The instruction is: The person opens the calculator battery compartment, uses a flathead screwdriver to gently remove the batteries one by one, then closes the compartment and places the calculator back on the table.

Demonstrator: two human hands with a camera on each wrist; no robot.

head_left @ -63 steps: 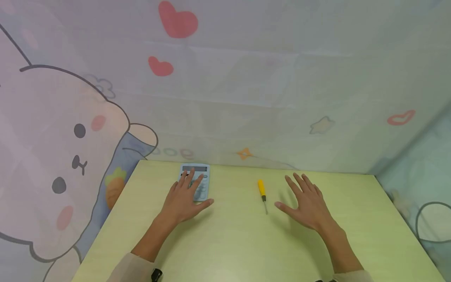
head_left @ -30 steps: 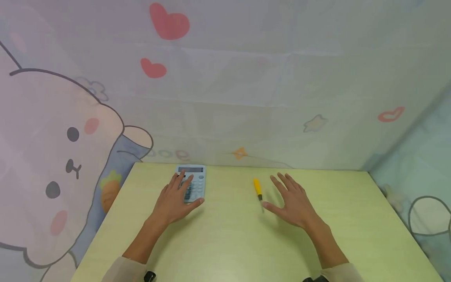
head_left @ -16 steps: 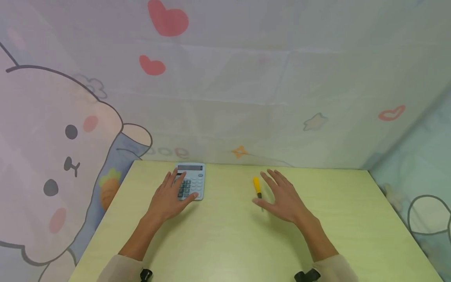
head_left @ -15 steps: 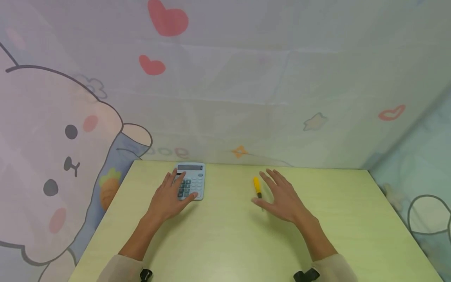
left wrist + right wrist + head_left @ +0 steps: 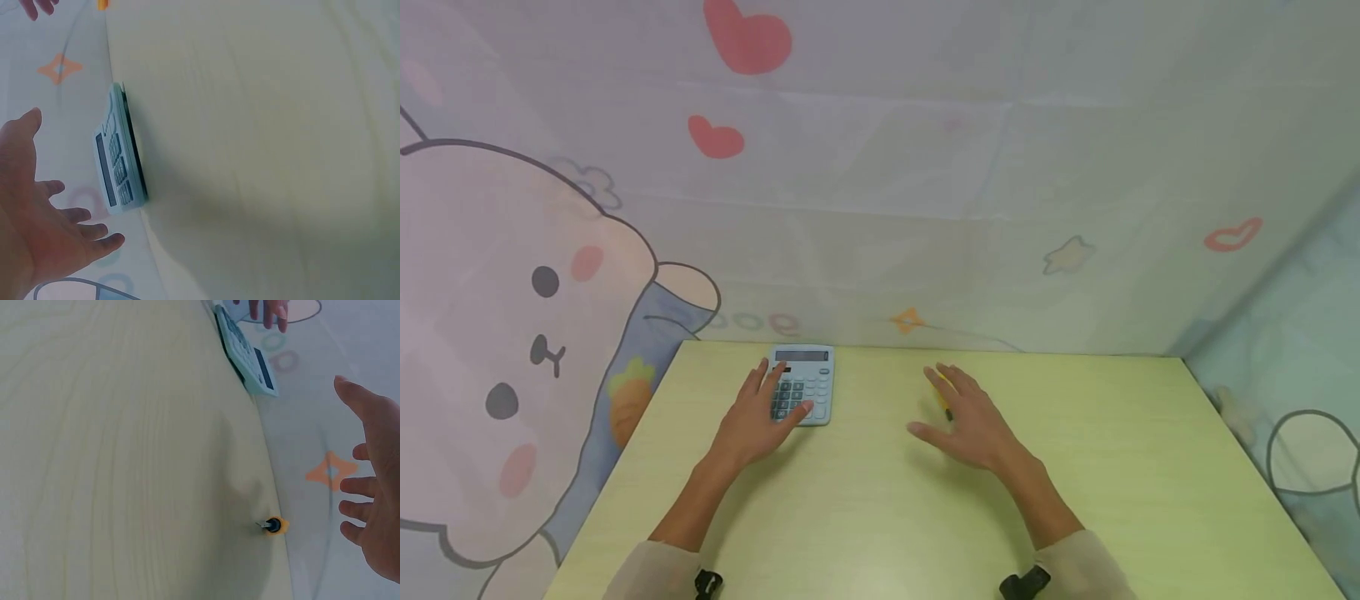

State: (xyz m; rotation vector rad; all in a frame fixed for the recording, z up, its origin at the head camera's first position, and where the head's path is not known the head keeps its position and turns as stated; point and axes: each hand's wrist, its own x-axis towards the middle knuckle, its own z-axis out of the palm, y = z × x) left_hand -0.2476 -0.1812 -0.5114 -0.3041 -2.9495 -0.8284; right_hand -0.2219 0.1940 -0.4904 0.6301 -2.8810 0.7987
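Note:
A light blue calculator [image 5: 822, 392] lies near the table's back edge, left of the middle. Over its left side hovers my left hand [image 5: 751, 427], fingers spread and holding nothing; in the left wrist view the hand [image 5: 44, 231] is raised apart from the calculator [image 5: 119, 156]. My right hand [image 5: 972, 429], also spread and holding nothing, is above a yellow-handled screwdriver [image 5: 943, 402] and hides most of it in the head view. From the right wrist, the screwdriver [image 5: 275, 525] shows end-on on the table, its shaft toward the camera, below the right hand [image 5: 378, 494].
The pale yellow table [image 5: 865, 517] ends at a printed cloth backdrop [image 5: 880, 167] with hearts and a cartoon animal. Another cloth [image 5: 1315, 333] hangs along the right side. A black wrist device [image 5: 1024, 583] is at the right sleeve, another [image 5: 707, 583] at the left.
My right hand has moved left from beside the screwdriver to over it. The left hand has shifted slightly left, uncovering more of the calculator. The head view has turned slightly.

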